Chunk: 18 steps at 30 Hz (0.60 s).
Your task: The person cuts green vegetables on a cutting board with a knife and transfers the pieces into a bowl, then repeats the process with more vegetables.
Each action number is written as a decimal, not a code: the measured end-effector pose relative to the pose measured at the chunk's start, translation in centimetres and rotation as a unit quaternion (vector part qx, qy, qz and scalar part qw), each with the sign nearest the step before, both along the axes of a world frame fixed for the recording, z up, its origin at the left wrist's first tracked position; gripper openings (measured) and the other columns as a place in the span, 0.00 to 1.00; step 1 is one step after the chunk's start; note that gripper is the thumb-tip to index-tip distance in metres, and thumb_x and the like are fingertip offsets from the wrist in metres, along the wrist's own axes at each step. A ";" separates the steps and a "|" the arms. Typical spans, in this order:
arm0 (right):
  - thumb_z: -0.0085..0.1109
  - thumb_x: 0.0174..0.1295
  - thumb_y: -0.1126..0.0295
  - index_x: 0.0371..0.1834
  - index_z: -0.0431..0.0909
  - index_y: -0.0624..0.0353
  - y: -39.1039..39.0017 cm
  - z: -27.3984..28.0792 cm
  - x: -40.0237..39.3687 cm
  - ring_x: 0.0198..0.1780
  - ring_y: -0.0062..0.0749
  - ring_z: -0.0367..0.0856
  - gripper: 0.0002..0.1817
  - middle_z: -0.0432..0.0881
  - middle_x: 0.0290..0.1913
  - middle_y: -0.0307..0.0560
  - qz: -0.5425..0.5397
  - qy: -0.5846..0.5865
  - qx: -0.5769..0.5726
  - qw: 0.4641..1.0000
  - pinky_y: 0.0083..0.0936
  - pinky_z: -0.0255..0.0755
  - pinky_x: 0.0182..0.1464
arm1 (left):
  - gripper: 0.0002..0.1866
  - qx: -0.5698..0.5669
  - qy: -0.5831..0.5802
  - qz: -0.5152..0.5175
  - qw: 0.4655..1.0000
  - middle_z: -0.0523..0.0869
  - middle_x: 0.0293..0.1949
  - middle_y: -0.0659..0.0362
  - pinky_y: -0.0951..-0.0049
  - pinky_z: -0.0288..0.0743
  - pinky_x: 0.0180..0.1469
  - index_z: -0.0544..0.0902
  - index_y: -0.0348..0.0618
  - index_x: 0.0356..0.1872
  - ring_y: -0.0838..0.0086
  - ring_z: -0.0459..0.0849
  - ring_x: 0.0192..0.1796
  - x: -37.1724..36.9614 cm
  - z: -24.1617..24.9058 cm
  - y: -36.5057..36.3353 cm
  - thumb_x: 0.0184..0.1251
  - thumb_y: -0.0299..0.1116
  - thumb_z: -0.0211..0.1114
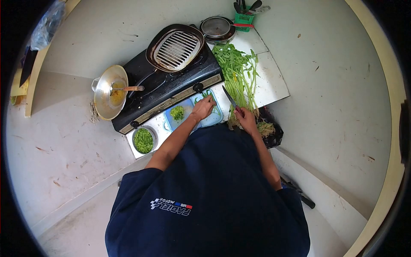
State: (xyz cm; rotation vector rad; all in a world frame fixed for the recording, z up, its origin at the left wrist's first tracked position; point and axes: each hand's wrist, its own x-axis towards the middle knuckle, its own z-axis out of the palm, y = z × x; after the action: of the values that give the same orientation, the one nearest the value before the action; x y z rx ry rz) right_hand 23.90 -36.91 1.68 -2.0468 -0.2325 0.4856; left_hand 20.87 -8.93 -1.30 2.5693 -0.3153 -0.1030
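Note:
On a blue cutting board (pixel 188 105), my left hand (pixel 204 108) is closed over some green leaves (pixel 207 93) near the board's right part. My right hand (pixel 245 120) grips a knife (pixel 231 99), its blade pointing up and left, right of the board. A small pile of chopped greens (pixel 177 113) lies on the board's left part. Long leafy stalks (pixel 239 79) with roots toward me lie on the white counter beside the knife. At the lower left, a round pot (pixel 155 136) holds more chopped greens (pixel 144 140).
Behind the board is a black stove (pixel 167 88) with a grill pan (pixel 177 47) and a wok (pixel 105 98) with a wooden-handled utensil. A strainer (pixel 215 27) and a green utensil basket (pixel 243 20) stand at the back. A black plastic bag (pixel 276 136) holds roots at right.

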 end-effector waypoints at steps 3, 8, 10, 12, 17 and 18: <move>0.67 0.72 0.55 0.43 0.84 0.66 0.0 0.0 -0.3 0.30 0.49 0.82 0.20 0.83 0.31 0.60 0.003 0.001 -0.014 1.000 0.42 0.74 0.38 | 0.06 0.022 0.014 -0.001 1.000 0.78 0.43 0.53 0.54 0.81 0.48 0.86 0.44 0.42 0.55 0.84 0.47 0.2 0.0 -0.3 0.68 0.24 0.63; 0.68 0.73 0.56 0.44 0.84 0.67 -0.3 -0.6 -0.7 0.28 0.38 0.78 0.20 0.82 0.27 0.55 0.007 -0.015 -0.010 1.000 0.37 0.71 0.35 | 0.06 0.006 -0.020 0.005 1.000 0.78 0.44 0.51 0.52 0.80 0.50 0.82 0.43 0.45 0.51 0.84 0.47 -0.4 -1.4 -0.3 0.70 0.26 0.64; 0.67 0.72 0.55 0.45 0.85 0.65 -0.4 -0.3 -0.6 0.32 0.52 0.84 0.20 0.85 0.32 0.60 0.008 0.004 -0.032 0.999 0.43 0.75 0.39 | 0.06 -0.018 -0.018 0.013 1.000 0.78 0.45 0.50 0.51 0.80 0.50 0.80 0.43 0.47 0.48 0.84 0.48 -0.6 -1.1 -0.1 0.72 0.28 0.64; 0.67 0.72 0.54 0.45 0.85 0.65 -0.3 -0.6 -0.7 0.32 0.52 0.84 0.20 0.85 0.31 0.60 0.001 -0.014 -0.004 1.000 0.43 0.75 0.39 | 0.06 -0.045 -0.005 0.027 0.999 0.77 0.46 0.49 0.50 0.80 0.50 0.80 0.43 0.48 0.47 0.83 0.49 -0.8 -0.5 0.0 0.75 0.28 0.63; 0.67 0.72 0.54 0.45 0.85 0.65 -0.6 -0.7 -0.7 0.30 0.52 0.82 0.21 0.84 0.30 0.60 0.007 -0.006 -0.023 1.000 0.44 0.73 0.37 | 0.07 -0.153 -0.035 0.100 0.983 0.77 0.48 0.49 0.56 0.79 0.50 0.80 0.41 0.51 0.50 0.83 0.47 -1.3 0.7 0.5 0.77 0.26 0.62; 0.67 0.72 0.54 0.45 0.85 0.65 -0.6 -0.9 -0.8 0.30 0.52 0.82 0.21 0.83 0.29 0.60 0.004 -0.013 -0.016 1.000 0.44 0.73 0.37 | 0.07 -0.179 -0.052 0.114 0.976 0.77 0.49 0.49 0.58 0.79 0.50 0.80 0.41 0.51 0.52 0.83 0.47 -1.2 1.3 0.5 0.77 0.26 0.62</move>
State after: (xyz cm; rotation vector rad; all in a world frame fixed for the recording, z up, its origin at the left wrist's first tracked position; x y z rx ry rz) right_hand 23.13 -37.54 0.78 -2.0856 -0.2485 0.4709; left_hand 19.62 -8.47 0.00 2.2352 -0.0653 0.1600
